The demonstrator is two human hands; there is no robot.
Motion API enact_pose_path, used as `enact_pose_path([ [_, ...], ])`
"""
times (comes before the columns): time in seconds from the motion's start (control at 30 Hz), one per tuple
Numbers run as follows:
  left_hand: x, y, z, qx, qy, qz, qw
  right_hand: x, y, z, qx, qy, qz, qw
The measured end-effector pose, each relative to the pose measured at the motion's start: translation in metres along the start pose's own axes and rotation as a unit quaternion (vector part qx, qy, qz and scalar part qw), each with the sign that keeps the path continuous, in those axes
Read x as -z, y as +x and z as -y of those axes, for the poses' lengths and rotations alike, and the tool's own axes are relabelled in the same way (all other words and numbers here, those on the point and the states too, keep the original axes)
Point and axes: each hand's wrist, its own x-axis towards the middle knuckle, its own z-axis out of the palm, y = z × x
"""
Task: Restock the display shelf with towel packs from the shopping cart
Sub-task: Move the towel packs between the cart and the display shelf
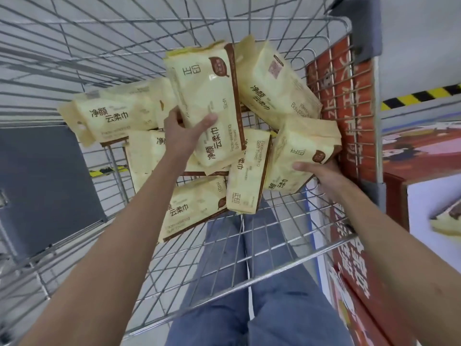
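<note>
Several cream-yellow towel packs with brown trim lie in the wire shopping cart [74, 28]. My left hand [183, 132] grips one pack [208, 96] from its lower edge, thumb across the front, and the pack stands raised above the pile. My right hand [321, 174] holds another pack [303, 151] at the cart's right side, thumb on its face and fingers hidden behind it. More packs lie flat below and around, one at the left [117, 116], one at the bottom [194, 208], one upright between my hands [247, 173].
The red display stand [354, 116] with white lettering stands against the cart's right wall. On its white shelf top at the far right lies one towel pack [446, 219]. A grey panel [42, 186] is left of the cart. My jeans-clad legs show below the cart floor.
</note>
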Motion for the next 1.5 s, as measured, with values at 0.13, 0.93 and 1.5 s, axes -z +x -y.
enact_pose_path([
  [0.13,-0.006,0.004,-0.002,0.007,-0.015,0.011,1.000,-0.002,0.001,0.001,0.027,0.005,-0.012,1.000],
  [0.93,0.100,-0.188,-0.009,0.027,-0.230,-0.089,0.969,-0.020,-0.156,0.068,0.078,0.393,0.135,0.906],
  [1.5,0.185,-0.245,0.018,-0.021,-0.309,0.043,0.950,-0.068,-0.268,-0.001,0.193,0.543,0.161,0.801],
])
